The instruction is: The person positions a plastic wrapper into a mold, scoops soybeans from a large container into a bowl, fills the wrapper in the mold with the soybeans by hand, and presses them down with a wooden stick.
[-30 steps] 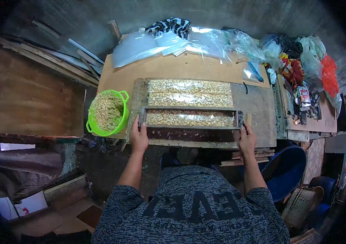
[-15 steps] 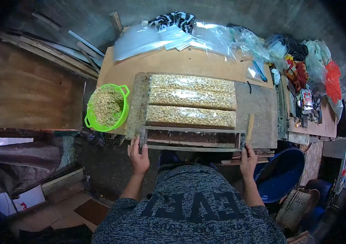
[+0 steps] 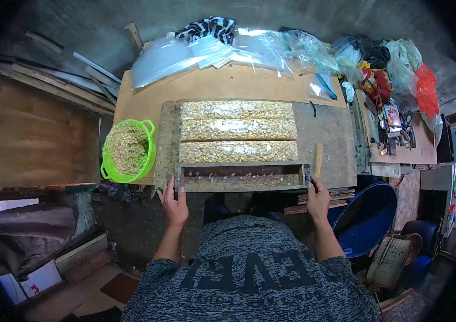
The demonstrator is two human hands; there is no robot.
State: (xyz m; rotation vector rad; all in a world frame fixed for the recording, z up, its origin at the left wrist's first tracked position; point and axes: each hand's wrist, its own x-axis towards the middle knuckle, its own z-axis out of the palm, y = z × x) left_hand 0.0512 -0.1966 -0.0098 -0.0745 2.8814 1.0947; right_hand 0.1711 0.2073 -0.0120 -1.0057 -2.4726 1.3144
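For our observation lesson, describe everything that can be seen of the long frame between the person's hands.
The frame is a long, narrow rectangle, greyish-brown, apparently wood, with a dark patch at its right end. It lies along the near edge of the board, long sides running left to right, just in front of the nearest pale bar; whether they touch is unclear. Its opening shows dark brown with scattered pale bits. The left hand grips its left end, the right hand its right end.

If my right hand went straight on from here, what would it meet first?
The rectangular frame, at its right end, most likely, since your right hand seems to touch it; the thin stick lies just ahead.
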